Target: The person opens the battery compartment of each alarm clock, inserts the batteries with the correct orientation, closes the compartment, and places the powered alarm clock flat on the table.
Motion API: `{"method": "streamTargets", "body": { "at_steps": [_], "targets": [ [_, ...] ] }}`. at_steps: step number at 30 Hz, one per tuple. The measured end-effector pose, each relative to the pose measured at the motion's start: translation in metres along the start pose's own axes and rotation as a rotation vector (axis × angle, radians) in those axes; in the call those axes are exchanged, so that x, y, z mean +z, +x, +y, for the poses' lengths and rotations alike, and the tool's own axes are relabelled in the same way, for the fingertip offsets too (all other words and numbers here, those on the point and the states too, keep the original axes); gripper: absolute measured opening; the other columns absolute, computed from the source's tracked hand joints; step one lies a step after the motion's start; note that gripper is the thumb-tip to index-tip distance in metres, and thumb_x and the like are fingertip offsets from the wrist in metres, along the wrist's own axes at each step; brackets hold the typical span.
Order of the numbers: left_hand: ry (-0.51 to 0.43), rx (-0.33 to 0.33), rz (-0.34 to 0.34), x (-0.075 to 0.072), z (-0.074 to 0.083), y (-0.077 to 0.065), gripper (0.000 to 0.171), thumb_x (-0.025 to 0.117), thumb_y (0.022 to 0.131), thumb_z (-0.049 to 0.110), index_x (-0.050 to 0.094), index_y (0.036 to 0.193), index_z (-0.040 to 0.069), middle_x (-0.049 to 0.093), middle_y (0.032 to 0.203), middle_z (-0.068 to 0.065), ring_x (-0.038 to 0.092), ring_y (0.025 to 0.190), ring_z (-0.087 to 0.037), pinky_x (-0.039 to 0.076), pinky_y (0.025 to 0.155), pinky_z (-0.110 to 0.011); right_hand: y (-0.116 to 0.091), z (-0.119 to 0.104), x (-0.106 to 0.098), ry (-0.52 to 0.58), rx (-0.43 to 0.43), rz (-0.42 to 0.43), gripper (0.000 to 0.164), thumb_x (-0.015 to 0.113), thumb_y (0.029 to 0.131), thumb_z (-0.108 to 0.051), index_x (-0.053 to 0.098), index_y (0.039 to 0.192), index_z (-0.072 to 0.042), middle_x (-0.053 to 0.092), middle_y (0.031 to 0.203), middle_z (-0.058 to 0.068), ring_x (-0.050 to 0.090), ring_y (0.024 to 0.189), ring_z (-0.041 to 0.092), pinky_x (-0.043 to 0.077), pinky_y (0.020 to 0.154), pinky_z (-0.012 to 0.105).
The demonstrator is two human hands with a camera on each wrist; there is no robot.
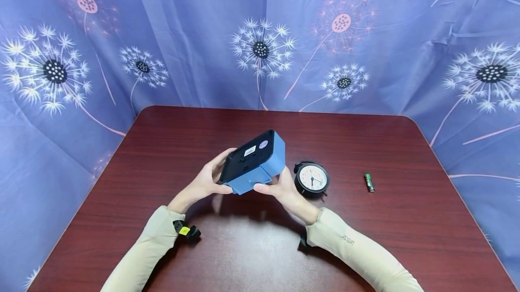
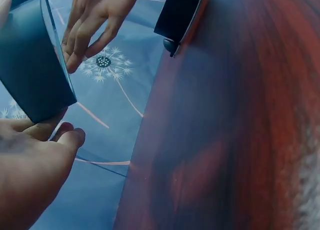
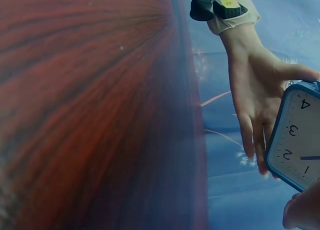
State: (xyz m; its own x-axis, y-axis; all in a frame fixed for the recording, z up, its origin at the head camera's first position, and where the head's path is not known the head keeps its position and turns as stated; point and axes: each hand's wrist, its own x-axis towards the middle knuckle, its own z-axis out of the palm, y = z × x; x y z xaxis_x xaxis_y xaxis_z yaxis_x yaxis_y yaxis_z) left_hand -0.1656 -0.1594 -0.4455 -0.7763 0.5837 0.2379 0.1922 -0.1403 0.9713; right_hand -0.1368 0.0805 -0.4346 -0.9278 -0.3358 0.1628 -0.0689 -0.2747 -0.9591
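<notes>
A blue square-cornered clock (image 1: 249, 161) is held above the table, tilted, its black back with two stickers turned up toward the head camera. Its white numbered dial (image 3: 300, 135) shows in the right wrist view. My left hand (image 1: 207, 179) grips the left end, thumb along the near edge. At the right end my right hand (image 1: 286, 190) holds the clock, its thumb on the near blue side and its other fingers mostly hidden behind. Just right of that hand, a round black twin-bell-style alarm clock (image 1: 312, 178) lies on the table, dial up.
A green battery (image 1: 369, 183) lies on the dark red wooden table (image 1: 195, 125), right of the round clock. Blue dandelion-print cloth (image 1: 211, 34) hangs behind and beside the table. Each sleeve carries a black wrist device (image 1: 187, 231).
</notes>
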Motion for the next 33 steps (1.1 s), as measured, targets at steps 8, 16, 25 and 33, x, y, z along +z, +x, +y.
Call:
{"method": "streamTargets", "body": {
  "at_steps": [8, 16, 25, 33],
  "targets": [
    [0.188, -0.084, -0.083, -0.001, 0.009, 0.001, 0.119, 0.086, 0.072, 0.031, 0.005, 0.156, 0.009, 0.011, 0.161, -0.018, 0.027, 0.144, -0.019, 0.033, 0.105, -0.013, 0.003, 0.005, -0.003, -0.057, -0.107, -0.02, 0.095, 0.09, 0.063, -0.033, 0.042, 0.134, 0.007, 0.063, 0.117, -0.012, 0.058, 0.11, 0.004, 0.046, 0.097, 0.021],
    [0.116, -0.024, -0.173, -0.004, 0.024, 0.007, 0.118, 0.079, 0.08, 0.02, -0.012, 0.155, 0.014, 0.008, 0.157, -0.027, 0.006, 0.148, -0.038, 0.026, 0.113, -0.018, 0.003, 0.003, -0.007, -0.276, -0.116, -0.038, 0.083, 0.088, 0.066, -0.022, 0.046, 0.132, 0.005, 0.063, 0.119, 0.01, 0.058, 0.107, 0.005, 0.044, 0.099, 0.024],
    [0.105, 0.021, -0.103, 0.005, 0.032, 0.018, 0.118, 0.08, 0.08, 0.028, -0.01, 0.156, 0.02, 0.014, 0.158, -0.024, 0.014, 0.145, -0.042, 0.018, 0.12, -0.043, 0.002, -0.002, -0.003, -0.364, -0.068, -0.143, 0.084, 0.083, 0.068, -0.01, 0.042, 0.141, -0.008, 0.057, 0.13, 0.013, 0.055, 0.117, 0.013, 0.043, 0.105, 0.035],
    [0.155, 0.058, -0.093, 0.01, 0.04, 0.027, 0.125, 0.084, 0.071, 0.042, -0.003, 0.157, 0.02, 0.021, 0.158, -0.02, 0.031, 0.143, -0.022, 0.024, 0.118, -0.041, 0.002, 0.0, -0.002, -0.391, -0.094, -0.177, 0.092, 0.085, 0.068, -0.014, 0.036, 0.147, -0.011, 0.055, 0.135, 0.012, 0.053, 0.121, 0.018, 0.04, 0.106, 0.05]
  ]
}}
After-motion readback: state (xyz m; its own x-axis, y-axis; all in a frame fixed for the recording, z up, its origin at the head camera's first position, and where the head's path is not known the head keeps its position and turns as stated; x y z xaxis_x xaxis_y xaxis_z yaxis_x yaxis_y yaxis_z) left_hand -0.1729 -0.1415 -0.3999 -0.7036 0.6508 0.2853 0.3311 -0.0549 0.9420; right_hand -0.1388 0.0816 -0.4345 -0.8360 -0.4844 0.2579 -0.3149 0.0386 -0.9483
